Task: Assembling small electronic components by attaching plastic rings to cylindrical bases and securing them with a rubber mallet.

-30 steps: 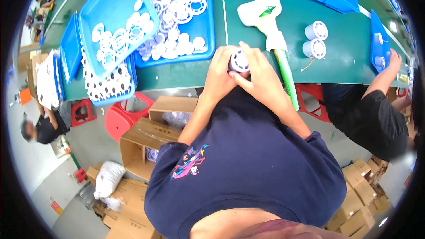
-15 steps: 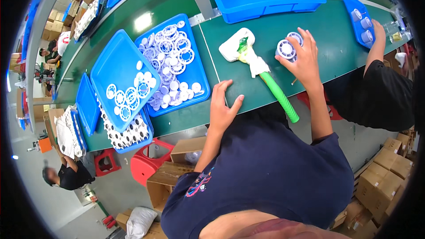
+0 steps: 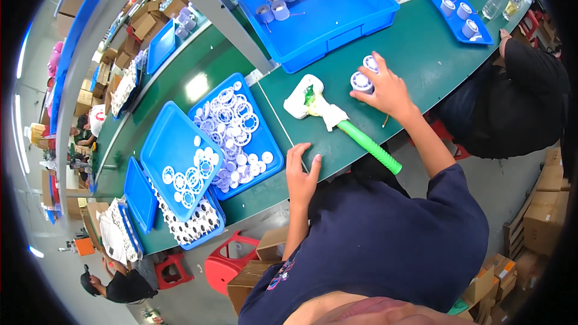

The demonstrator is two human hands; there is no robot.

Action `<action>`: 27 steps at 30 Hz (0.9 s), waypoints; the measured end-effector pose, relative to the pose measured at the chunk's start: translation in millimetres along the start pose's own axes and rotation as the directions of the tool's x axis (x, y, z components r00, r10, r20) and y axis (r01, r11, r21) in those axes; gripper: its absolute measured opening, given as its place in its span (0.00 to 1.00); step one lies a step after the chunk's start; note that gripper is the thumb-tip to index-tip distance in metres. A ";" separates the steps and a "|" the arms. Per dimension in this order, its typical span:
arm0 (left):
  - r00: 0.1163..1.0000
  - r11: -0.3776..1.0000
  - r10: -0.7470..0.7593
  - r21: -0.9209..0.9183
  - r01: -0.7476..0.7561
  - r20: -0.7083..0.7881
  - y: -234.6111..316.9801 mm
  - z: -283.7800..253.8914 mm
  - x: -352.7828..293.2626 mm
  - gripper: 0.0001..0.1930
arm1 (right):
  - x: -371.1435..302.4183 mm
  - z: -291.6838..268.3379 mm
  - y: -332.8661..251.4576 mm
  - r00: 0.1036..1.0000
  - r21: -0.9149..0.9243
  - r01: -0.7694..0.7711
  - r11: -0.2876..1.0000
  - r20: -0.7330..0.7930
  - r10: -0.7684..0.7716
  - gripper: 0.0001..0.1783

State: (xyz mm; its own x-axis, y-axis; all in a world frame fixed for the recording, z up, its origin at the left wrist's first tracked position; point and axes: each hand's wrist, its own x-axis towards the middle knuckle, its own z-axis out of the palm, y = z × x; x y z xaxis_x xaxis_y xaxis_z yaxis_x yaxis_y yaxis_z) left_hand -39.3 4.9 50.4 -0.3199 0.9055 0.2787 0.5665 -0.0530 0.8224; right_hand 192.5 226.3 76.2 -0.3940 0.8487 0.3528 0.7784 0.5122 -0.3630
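Note:
My right hand [image 3: 388,91] curls its fingers round a pair of white and pale-lilac cylindrical plastic parts, standing side by side on the green table. The nearer cylinder [image 3: 361,83] shows a spoked ring on top; the farther cylinder [image 3: 370,64] is partly behind my fingers. My left hand [image 3: 302,177] rests at the table's near edge, fingers apart, holding nothing. Between my hands lies a hammer [image 3: 368,145] with a green ribbed handle. Its head [image 3: 301,99] is wrapped in white material with a green and yellow patch.
Left, a blue tray [image 3: 274,138] holds rings and discs; another blue tray [image 3: 162,144] overlaps it above a spotted white tray [image 3: 195,225]. A large blue bin [image 3: 337,24] with cylinders stands beyond the hammer. A co-worker [image 3: 500,102] sits at right by a blue tray [image 3: 448,24] with cylinders.
The whole view has shifted, bringing more of the large bin and its cylinders into sight. My right hand stays at the two cylinders; my left stays at the table edge. The hammer lies as before.

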 end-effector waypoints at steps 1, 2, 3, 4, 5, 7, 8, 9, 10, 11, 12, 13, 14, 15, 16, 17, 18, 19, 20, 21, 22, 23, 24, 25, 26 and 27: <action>1.000 1.000 0.010 0.001 -0.010 0.001 -0.3 0.6 -0.1 0.18 | -2.1 0.0 -1.5 1.000 -0.001 -0.018 1.000 -0.009 0.018 0.37; 1.000 1.000 0.021 0.002 -0.021 0.004 -0.7 2.3 0.4 0.18 | -4.5 -1.0 -3.4 0.999 -0.002 -0.038 0.999 -0.019 0.038 0.36; 1.000 1.000 0.029 0.009 -0.029 -0.009 1.4 2.2 0.2 0.16 | -6.8 2.5 -2.9 0.997 0.014 -0.010 1.000 -0.080 0.011 0.36; 0.999 0.999 0.031 0.013 -0.031 -0.008 2.2 2.0 -0.2 0.16 | -10.1 3.9 -2.2 0.995 0.021 0.002 1.000 -0.099 0.000 0.36; 0.999 0.999 0.033 0.018 -0.032 -0.010 2.0 1.4 -1.0 0.16 | -12.3 4.6 -3.5 0.993 0.028 0.018 0.999 -0.118 -0.014 0.35; 0.999 0.999 0.045 0.026 -0.044 -0.025 -1.8 0.5 -3.0 0.15 | -16.1 8.9 -4.4 0.976 0.054 0.059 0.997 -0.214 -0.046 0.35; 0.999 0.998 0.049 0.040 -0.048 -0.021 -1.4 0.2 -4.0 0.15 | -17.5 8.2 -5.0 0.971 0.067 0.069 0.995 -0.234 -0.051 0.35; 0.999 0.997 0.052 0.053 -0.051 -0.015 -0.9 0.4 -5.3 0.15 | -19.9 6.6 -7.1 0.970 0.074 0.060 0.995 -0.240 -0.040 0.34; 0.999 0.996 0.053 0.069 -0.052 -0.014 0.1 1.3 -6.4 0.14 | -20.8 6.3 -5.6 0.968 0.075 0.068 0.995 -0.247 -0.047 0.34; 0.998 0.995 0.063 0.076 -0.061 -0.014 0.3 0.6 -5.2 0.14 | -21.7 7.5 -5.3 0.960 0.073 0.062 0.995 -0.277 -0.039 0.34; 0.998 0.996 0.058 0.068 -0.058 0.002 0.6 2.0 -4.3 0.15 | -21.9 8.8 -4.5 0.951 0.072 0.053 0.996 -0.307 -0.028 0.34; 0.998 0.997 0.053 0.059 -0.054 0.020 1.5 4.0 -4.0 0.15 | -21.2 9.5 -2.2 0.949 0.079 0.046 0.996 -0.315 -0.019 0.34; 0.998 0.997 0.052 0.056 -0.053 0.022 2.3 5.0 -3.0 0.15 | -21.4 8.6 -1.3 0.962 0.080 0.019 0.997 -0.274 0.003 0.35; 0.997 0.996 0.062 0.065 -0.065 0.042 1.2 4.1 -3.0 0.15 | -21.7 9.6 -1.9 0.972 0.081 -0.007 0.997 -0.232 0.026 0.35; 0.999 0.996 0.041 0.073 -0.043 0.034 -0.3 3.2 -3.5 0.15 | -22.4 12.3 -2.4 0.970 0.089 -0.029 0.996 -0.239 0.050 0.35; 0.999 0.996 0.031 0.082 -0.032 0.013 1.3 3.1 -2.0 0.15 | -18.5 11.2 -2.5 0.972 0.070 -0.010 0.997 -0.235 0.026 0.35; 0.998 0.994 0.051 0.092 -0.053 0.024 1.9 2.7 -1.5 0.15 | -16.3 9.9 -2.7 0.973 0.050 0.008 0.999 -0.229 0.003 0.35; 0.998 0.993 0.059 0.101 -0.061 0.026 2.0 1.7 -1.8 0.15 | -16.8 8.6 -3.5 0.969 0.057 -0.003 0.998 -0.248 0.017 0.35; 0.998 0.993 0.053 0.104 -0.056 0.029 1.1 3.0 -1.8 0.14 | -18.4 10.2 -3.1 0.967 0.033 -0.010 0.999 -0.253 0.018 0.35; 0.998 0.993 0.051 0.104 -0.055 0.038 1.6 3.9 -0.8 0.14 | -18.9 11.4 -2.2 0.966 0.008 -0.016 1.000 -0.258 0.017 0.36; 0.997 0.992 0.060 0.109 -0.064 0.047 1.1 4.7 1.1 0.14 | -17.7 12.6 -0.4 0.964 0.012 -0.025 1.000 -0.265 0.028 0.36; 0.996 0.988 0.066 0.137 -0.073 0.059 0.6 5.2 3.5 0.14 | -15.9 13.6 1.4 0.965 0.034 -0.033 0.999 -0.257 0.041 0.36; 0.995 0.983 0.067 0.166 -0.078 0.071 -0.2 5.1 3.5 0.14 | -15.9 15.2 1.8 0.968 0.057 -0.039 0.998 -0.246 0.052 0.36; 0.994 0.981 0.073 0.172 -0.086 0.078 0.0 4.9 4.3 0.14 | -15.0 15.6 1.6 0.966 0.063 -0.046 0.997 -0.252 0.061 0.36; 0.995 0.981 0.067 0.174 -0.080 0.080 0.8 4.8 3.3 0.14 | -15.9 13.9 0.5 0.967 0.104 -0.070 0.992 -0.236 0.093 0.36; 0.995 0.982 0.061 0.176 -0.074 0.082 1.1 4.7 2.9 0.14 | -16.1 11.7 0.1 0.968 0.144 -0.093 0.985 -0.221 0.123 0.35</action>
State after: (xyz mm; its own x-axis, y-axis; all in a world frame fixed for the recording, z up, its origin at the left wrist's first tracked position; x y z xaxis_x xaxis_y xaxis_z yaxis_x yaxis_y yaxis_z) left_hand -36.0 9.4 49.8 -0.2220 0.9320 0.2867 0.7135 -0.0451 0.6992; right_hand 193.2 214.1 60.4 -0.1773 0.8553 0.4869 0.7333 0.4448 -0.5142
